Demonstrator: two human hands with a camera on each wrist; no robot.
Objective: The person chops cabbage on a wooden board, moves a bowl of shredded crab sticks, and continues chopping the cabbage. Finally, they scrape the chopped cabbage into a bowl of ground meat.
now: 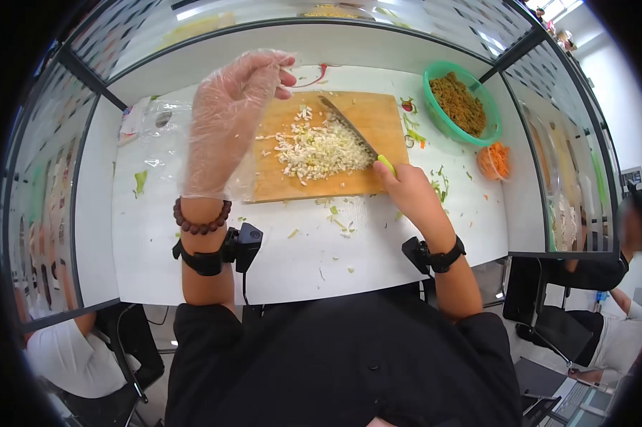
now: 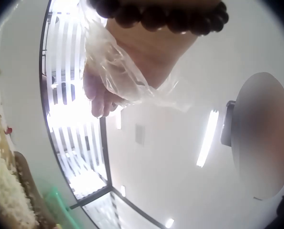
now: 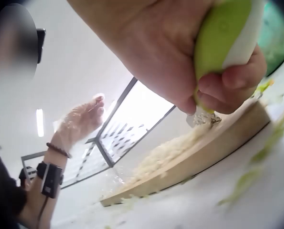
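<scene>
My right hand (image 1: pixel 404 189) grips the green-and-white handle (image 3: pixel 223 36) of a kitchen knife (image 1: pixel 349 127). The knife's blade slants across a heap of finely chopped pale vegetable (image 1: pixel 324 149), which is spread over a wooden cutting board (image 1: pixel 278 186). Raised at the board's left side, my left hand (image 1: pixel 228 107) wears a loose clear plastic glove (image 1: pixel 210 160). Its fingers (image 2: pixel 98 99) bend loosely with nothing seen between them, and the right wrist view shows this hand well above the table.
At the back right stands a green bowl (image 1: pixel 434 124) of brown crumbly food (image 1: pixel 459 103). Shredded carrot (image 1: pixel 494 161) sits just in front of it. Clear plastic (image 1: pixel 166 135) lies at the left, vegetable scraps (image 1: pixel 440 185) are scattered about, and low white partitions (image 1: pixel 97 203) enclose the table.
</scene>
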